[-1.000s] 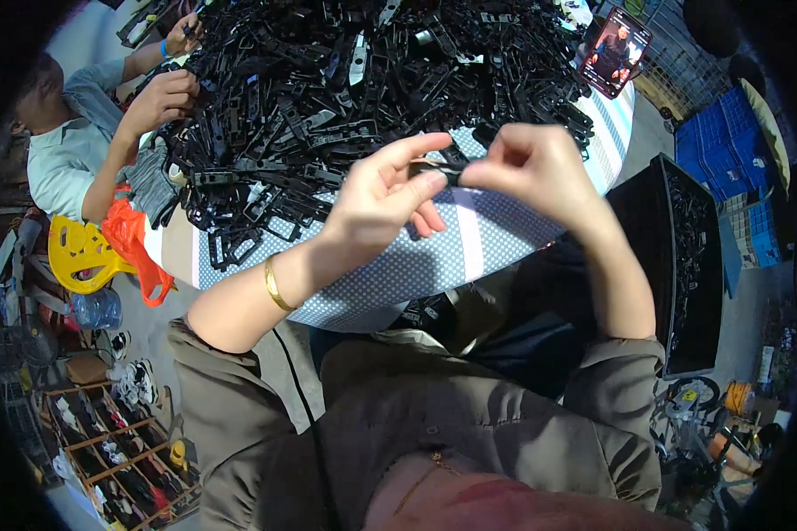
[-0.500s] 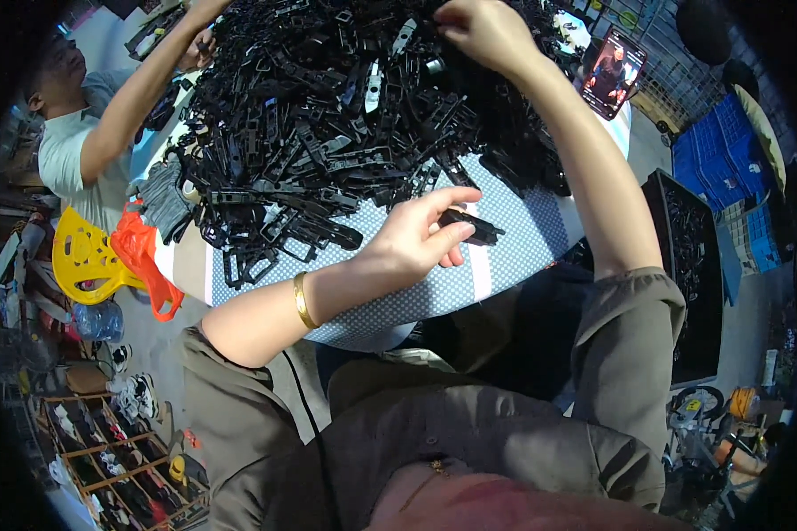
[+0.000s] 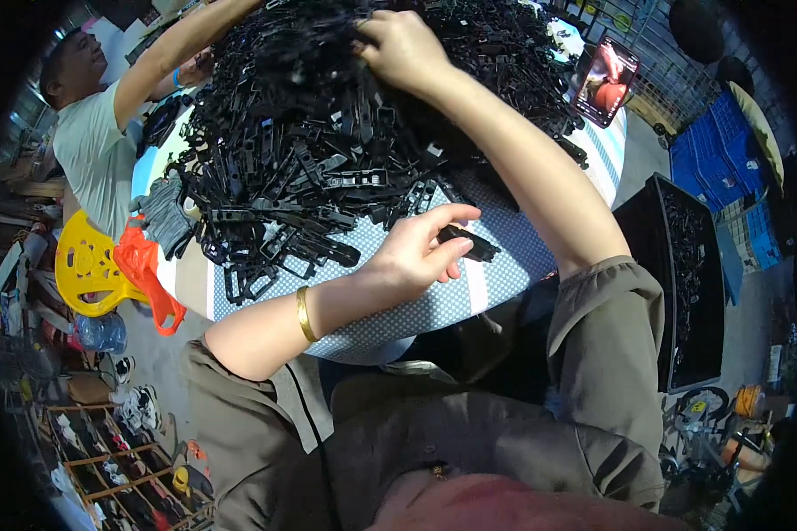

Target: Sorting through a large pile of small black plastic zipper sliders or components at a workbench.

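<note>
At the far left of the frame a yellow plastic chair [image 3: 84, 265] stands on the floor, with a crumpled orange plastic bag [image 3: 146, 274] just beside it. Above them, in the upper left, another person in a pale green shirt [image 3: 88, 150] reaches an arm over the round table with the blue dotted cloth [image 3: 416, 314]. A pair of grey gloves [image 3: 164, 217] lies at the table's left edge.

A big heap of black plastic clips [image 3: 328, 133] covers most of the table, from the upper left to the upper middle of the frame.

The left hand [image 3: 412, 257] sits in the middle of the frame, on the bare cloth just below the heap. A gold bangle [image 3: 304, 314] is on its wrist. Its fingers [image 3: 447, 217] are curled together and pinch one end of a small black plastic clip piece [image 3: 471, 243], which rests on the cloth and sticks out to the right.

The right hand [image 3: 403, 49] is at the top middle, reaching deep into the heap. Its fingers are bent down among the clips, and I cannot tell if they are gripping any.

In the upper right a phone with a glowing red screen [image 3: 604, 81] leans at the table's far edge. At the right, a black crate [image 3: 686, 283] stands on the floor, and blue plastic crates [image 3: 713, 159] stand above it.
</note>
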`<control>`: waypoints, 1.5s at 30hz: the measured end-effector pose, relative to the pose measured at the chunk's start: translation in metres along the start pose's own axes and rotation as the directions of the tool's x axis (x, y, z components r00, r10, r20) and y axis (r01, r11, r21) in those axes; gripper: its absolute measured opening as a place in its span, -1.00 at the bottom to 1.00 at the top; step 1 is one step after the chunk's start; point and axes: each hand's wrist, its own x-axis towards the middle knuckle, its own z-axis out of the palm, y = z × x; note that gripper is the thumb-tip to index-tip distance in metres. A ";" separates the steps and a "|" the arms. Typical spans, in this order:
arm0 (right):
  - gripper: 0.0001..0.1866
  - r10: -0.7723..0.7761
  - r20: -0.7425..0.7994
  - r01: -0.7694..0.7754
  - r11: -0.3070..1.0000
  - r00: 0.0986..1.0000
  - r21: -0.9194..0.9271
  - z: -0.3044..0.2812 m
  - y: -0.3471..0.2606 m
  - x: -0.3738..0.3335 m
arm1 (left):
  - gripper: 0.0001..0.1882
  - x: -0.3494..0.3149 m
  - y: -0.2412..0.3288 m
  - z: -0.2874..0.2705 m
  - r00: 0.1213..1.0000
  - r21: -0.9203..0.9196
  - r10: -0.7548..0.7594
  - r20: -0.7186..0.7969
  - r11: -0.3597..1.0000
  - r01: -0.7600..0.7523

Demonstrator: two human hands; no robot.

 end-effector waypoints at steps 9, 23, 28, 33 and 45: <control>-0.65 -0.119 0.182 0.110 0.992 0.976 0.058 -0.022 -0.002 -0.002 | -0.59 0.006 -0.001 -0.013 0.999 -0.213 -0.044 -0.023 0.976 0.038; -0.75 0.232 0.231 -0.257 0.962 0.945 0.088 -0.065 0.063 -0.002 | -0.61 0.007 0.001 -0.019 0.997 -0.145 -0.064 0.033 0.987 0.068; -0.57 0.146 0.285 -0.124 0.988 0.947 -0.095 -0.038 0.089 -0.005 | -0.64 0.010 0.002 -0.015 0.997 -0.134 -0.057 0.051 0.989 0.064; -0.68 0.241 0.174 -0.239 0.970 0.955 -0.030 -0.039 0.049 0.003 | -0.66 0.009 -0.002 -0.017 0.998 -0.118 -0.048 0.042 0.992 0.053; -0.76 0.099 0.182 -0.105 0.994 0.978 0.025 -0.089 0.041 -0.024 | -0.67 0.006 0.004 -0.017 0.995 -0.178 -0.091 0.037 0.979 0.096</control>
